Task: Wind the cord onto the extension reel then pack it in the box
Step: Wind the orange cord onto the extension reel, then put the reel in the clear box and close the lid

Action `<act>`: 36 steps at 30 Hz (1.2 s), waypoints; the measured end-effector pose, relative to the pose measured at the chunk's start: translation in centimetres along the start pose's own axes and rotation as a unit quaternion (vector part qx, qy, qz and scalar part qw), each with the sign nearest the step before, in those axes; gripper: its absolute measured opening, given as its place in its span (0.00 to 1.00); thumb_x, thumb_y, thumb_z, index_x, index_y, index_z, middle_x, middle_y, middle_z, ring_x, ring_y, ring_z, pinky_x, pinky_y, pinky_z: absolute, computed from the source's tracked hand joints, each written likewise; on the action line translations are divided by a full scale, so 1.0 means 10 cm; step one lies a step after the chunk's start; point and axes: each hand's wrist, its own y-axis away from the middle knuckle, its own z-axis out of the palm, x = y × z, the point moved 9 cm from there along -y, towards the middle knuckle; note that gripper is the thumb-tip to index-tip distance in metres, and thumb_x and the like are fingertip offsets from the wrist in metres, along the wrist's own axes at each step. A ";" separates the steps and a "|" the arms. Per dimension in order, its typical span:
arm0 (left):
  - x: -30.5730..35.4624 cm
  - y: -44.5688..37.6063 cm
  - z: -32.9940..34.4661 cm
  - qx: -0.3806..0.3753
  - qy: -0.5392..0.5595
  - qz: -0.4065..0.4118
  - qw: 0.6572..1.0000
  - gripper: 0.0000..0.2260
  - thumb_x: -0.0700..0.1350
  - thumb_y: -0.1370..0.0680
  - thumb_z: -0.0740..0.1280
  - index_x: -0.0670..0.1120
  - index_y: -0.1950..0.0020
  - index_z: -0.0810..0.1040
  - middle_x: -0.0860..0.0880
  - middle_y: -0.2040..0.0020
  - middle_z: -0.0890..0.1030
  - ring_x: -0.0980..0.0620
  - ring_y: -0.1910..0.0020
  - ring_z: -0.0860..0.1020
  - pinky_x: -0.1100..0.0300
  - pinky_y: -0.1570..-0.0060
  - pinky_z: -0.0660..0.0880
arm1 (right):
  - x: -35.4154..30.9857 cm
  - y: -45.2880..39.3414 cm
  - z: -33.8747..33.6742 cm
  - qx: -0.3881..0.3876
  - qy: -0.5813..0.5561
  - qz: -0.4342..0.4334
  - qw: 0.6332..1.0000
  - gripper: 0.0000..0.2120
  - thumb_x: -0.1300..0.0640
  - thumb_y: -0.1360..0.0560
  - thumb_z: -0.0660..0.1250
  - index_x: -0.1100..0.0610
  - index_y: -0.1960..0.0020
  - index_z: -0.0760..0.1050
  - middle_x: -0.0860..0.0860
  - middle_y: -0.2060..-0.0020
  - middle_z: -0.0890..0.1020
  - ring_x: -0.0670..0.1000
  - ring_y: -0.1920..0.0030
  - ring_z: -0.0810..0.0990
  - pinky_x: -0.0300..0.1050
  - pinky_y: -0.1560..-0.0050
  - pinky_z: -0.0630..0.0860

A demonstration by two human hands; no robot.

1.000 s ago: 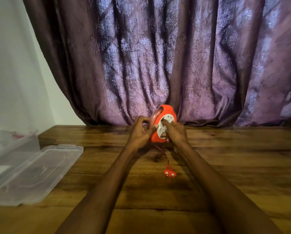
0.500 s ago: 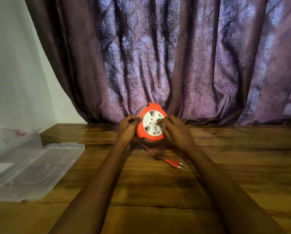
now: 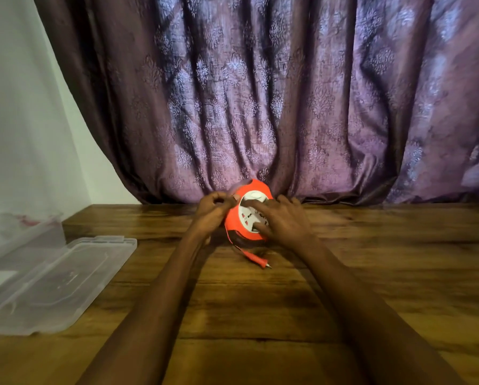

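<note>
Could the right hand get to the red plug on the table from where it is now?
Probably yes: the right hand rests on the reel, and the plug lies uncovered just below it on bare table.

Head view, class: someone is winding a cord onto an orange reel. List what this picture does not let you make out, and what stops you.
- Reel: its back and how much cord is wound, hidden by its own body and both hands.
- Left hand: its grip, motion-blurred.
- Right hand: covers part of the white socket face.
- Plug: pins too small and blurred.
- Clear box: cut off by the left edge; contents hazy behind plastic.
</note>
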 end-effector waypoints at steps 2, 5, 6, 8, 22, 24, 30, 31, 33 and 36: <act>-0.03 0.03 0.11 -0.004 -0.003 0.004 1.000 0.05 0.43 0.25 0.73 0.47 0.57 0.78 0.53 0.70 0.81 0.62 0.75 0.75 0.68 0.75 0.72 | 0.20 0.01 0.05 -0.010 -0.087 0.109 0.990 0.31 0.34 0.31 0.68 0.34 0.30 0.67 0.54 0.47 0.85 0.61 0.45 0.81 0.54 0.46 0.75; -0.11 0.10 0.26 -0.018 0.044 -0.005 0.999 0.09 0.41 0.27 0.75 0.45 0.53 0.75 0.47 0.65 0.82 0.55 0.71 0.78 0.62 0.70 0.76 | 0.48 0.09 0.19 -0.016 -0.275 0.269 0.923 0.33 0.32 0.36 0.72 0.34 0.33 0.70 0.52 0.42 0.84 0.59 0.41 0.81 0.51 0.42 0.76; -0.14 0.12 0.29 -0.022 0.049 -0.005 0.999 0.11 0.41 0.27 0.75 0.45 0.52 0.74 0.45 0.62 0.82 0.53 0.69 0.79 0.59 0.69 0.78 | 0.52 0.11 0.24 -0.018 -0.328 0.296 0.897 0.33 0.33 0.37 0.73 0.36 0.34 0.72 0.51 0.40 0.83 0.57 0.40 0.81 0.51 0.41 0.77; -0.15 0.13 0.32 -0.031 0.028 0.003 0.999 0.12 0.42 0.27 0.75 0.44 0.50 0.73 0.45 0.61 0.82 0.54 0.69 0.80 0.60 0.70 0.77 | 0.54 0.14 0.33 -0.022 -0.389 0.325 0.862 0.33 0.35 0.38 0.76 0.39 0.35 0.75 0.49 0.38 0.82 0.55 0.40 0.81 0.52 0.40 0.77; -0.29 0.14 0.29 -0.030 0.051 -0.035 0.998 0.11 0.45 0.27 0.76 0.45 0.53 0.75 0.46 0.63 0.83 0.52 0.70 0.80 0.60 0.72 0.76 | 0.51 0.21 0.39 -0.028 -0.390 0.367 0.844 0.43 0.25 0.50 0.66 0.39 0.37 0.76 0.48 0.38 0.82 0.55 0.38 0.80 0.53 0.38 0.76; -0.29 0.13 0.25 -0.022 0.061 -0.045 0.997 0.09 0.43 0.27 0.76 0.44 0.53 0.77 0.46 0.64 0.84 0.51 0.70 0.80 0.59 0.71 0.77 | 0.48 0.20 0.44 -0.038 -0.401 0.323 0.856 0.37 0.26 0.43 0.68 0.40 0.37 0.76 0.47 0.41 0.84 0.53 0.41 0.81 0.53 0.39 0.76; -0.22 0.07 0.08 -0.085 0.071 -0.077 0.991 0.05 0.40 0.24 0.71 0.39 0.53 0.82 0.48 0.73 0.78 0.56 0.79 0.72 0.65 0.80 0.71 | 0.81 0.13 0.09 0.067 -0.360 0.246 0.897 0.12 0.39 0.28 0.67 0.42 0.47 0.78 0.42 0.59 0.83 0.46 0.57 0.82 0.45 0.55 0.76; -0.24 0.07 0.07 -0.109 0.072 -0.085 0.988 0.09 0.41 0.24 0.71 0.34 0.50 0.81 0.46 0.71 0.79 0.56 0.79 0.72 0.65 0.80 0.71 | 0.77 0.10 0.12 0.050 -0.398 0.222 0.889 0.11 0.43 0.27 0.70 0.42 0.46 0.78 0.42 0.58 0.83 0.44 0.57 0.81 0.44 0.55 0.75; -0.27 0.09 0.07 -0.151 0.068 -0.099 0.981 0.15 0.43 0.26 0.72 0.31 0.48 0.80 0.38 0.63 0.78 0.53 0.78 0.73 0.63 0.78 0.72 | 0.58 0.08 0.28 -0.026 -0.535 0.184 0.824 0.14 0.52 0.27 0.75 0.47 0.42 0.79 0.47 0.53 0.85 0.44 0.55 0.82 0.41 0.54 0.77; -0.31 0.12 0.11 -0.201 0.052 -0.107 0.972 0.11 0.46 0.28 0.75 0.39 0.53 0.84 0.37 0.59 0.78 0.50 0.75 0.73 0.61 0.75 0.71 | 0.42 0.12 0.46 -0.101 -0.636 0.188 0.741 0.17 0.56 0.28 0.76 0.55 0.40 0.79 0.55 0.49 0.86 0.48 0.53 0.84 0.44 0.54 0.81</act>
